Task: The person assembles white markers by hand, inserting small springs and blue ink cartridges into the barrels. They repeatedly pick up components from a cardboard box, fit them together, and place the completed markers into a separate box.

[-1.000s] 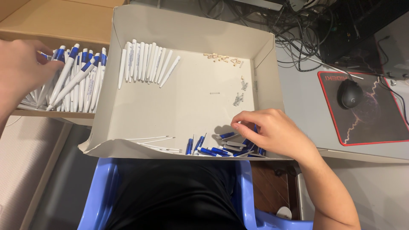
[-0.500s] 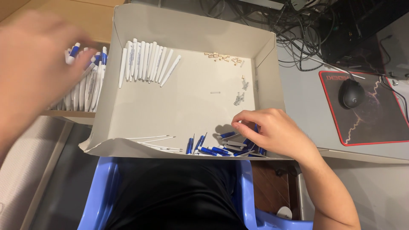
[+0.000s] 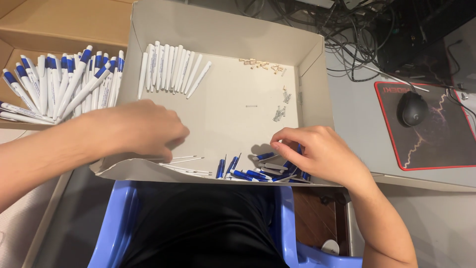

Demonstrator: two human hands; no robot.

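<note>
Left hand [image 3: 141, 130] now swung in from the finished pens [image 3: 59, 82] at 10 o'clock, down into the shallow cardboard tray [image 3: 223, 34], fingers curled over thin white refills [image 3: 181, 160] at 7 o'clock, grip possibly empty. Right hand [image 3: 317, 151] unmoved at 5 o'clock, fingers pinching among blue pen parts [image 3: 250, 173].

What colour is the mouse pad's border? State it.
Red, edging the dark mouse pad under the black mouse; the head view shows it.
</note>
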